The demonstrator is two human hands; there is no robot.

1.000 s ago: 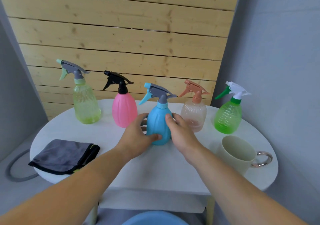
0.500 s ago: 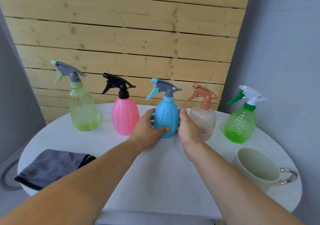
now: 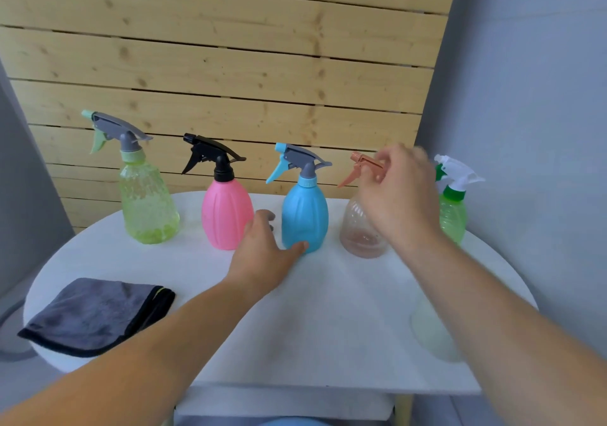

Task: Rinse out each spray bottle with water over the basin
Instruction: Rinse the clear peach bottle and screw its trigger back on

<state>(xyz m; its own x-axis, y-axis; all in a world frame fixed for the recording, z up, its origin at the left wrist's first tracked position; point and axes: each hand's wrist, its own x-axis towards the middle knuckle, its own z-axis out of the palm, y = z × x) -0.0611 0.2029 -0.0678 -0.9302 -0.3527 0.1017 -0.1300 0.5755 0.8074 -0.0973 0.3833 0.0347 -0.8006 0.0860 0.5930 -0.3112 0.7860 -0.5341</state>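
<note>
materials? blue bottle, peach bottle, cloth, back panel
Blue bottle: opaque plastic with a satin finish and moulded vertical ribs.
Peach bottle: clear tinted plastic, fairly glossy; you can see through its ribbed body.
Cloth: probably microfibre, with a dark grey fuzzy nap and a black stitched edge.
Back panel: bare softwood planks, likely pine; knots and grain show, matte with no sheen.

We see our L hand (image 3: 262, 255) w/ thumb touching the blue bottle (image 3: 305, 215) low down, R hand (image 3: 399, 195) blurred at the clear bottle (image 3: 358, 232) w/ peach sprayer (image 3: 363, 163), grip unclear.
</note>
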